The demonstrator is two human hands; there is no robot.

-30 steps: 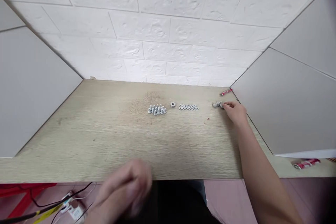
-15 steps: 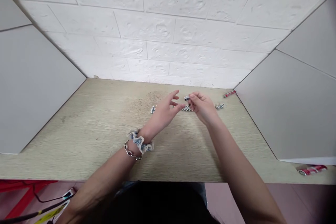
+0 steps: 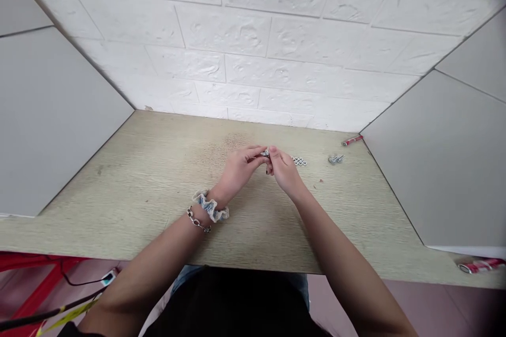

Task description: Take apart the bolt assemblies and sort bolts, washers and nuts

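My two hands meet above the middle of the wooden table. Between their fingertips is a small silver metal piece point(image 3: 265, 153), partly covered by the fingers. My left hand point(image 3: 242, 167) pinches it from the left, with a scrunchie and a chain bracelet on that wrist. My right hand point(image 3: 283, 169) holds it from the right, thumb on top. Just right of my right hand lies a group of metal nuts point(image 3: 299, 161), partly hidden behind the hand. Farther right is a small pile of silver bolts point(image 3: 336, 159).
A red battery point(image 3: 351, 140) lies at the back right by the grey panel, another red battery point(image 3: 480, 265) near the front right edge. The white brick wall point(image 3: 245, 79) closes off the back of the table point(image 3: 130, 184). Grey panels stand at both sides.
My right hand has moved left to meet my left hand, and both now grip the metal piece. My left hand's fingers have closed. The view has shifted slightly.
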